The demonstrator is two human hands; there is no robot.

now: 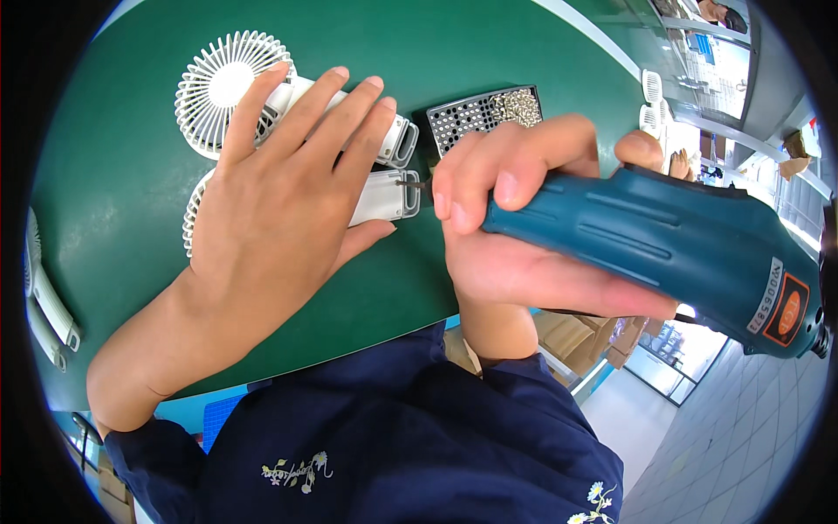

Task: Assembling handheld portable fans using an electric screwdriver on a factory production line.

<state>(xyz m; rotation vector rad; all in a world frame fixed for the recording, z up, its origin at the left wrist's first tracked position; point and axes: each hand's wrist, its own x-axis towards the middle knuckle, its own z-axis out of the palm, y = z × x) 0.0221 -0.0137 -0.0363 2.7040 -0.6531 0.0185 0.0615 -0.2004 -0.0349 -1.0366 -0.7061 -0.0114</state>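
Two white handheld fans lie side by side on the green table (pixel 113 175), the far fan (pixel 229 86) with its round slatted head showing. My left hand (pixel 271 188) is spread flat across both, hiding much of the near fan (pixel 375 199). In my right hand (pixel 515 175) is a teal electric screwdriver (pixel 646 227), fingers wrapped round its body. Its thin bit (pixel 412 183) points left and reaches the handle end of the near fan; whether it sits in a screw I cannot tell. Just beyond stands a black perforated screw tray (pixel 458 118) with small screws heaped at its right.
More white fans (pixel 51 306) lie at the table's left edge. Other white fans (pixel 651 96) are at the far right, close to another person's hand (pixel 679 163). Cardboard boxes (pixel 572 341) stand below the table edge at right.
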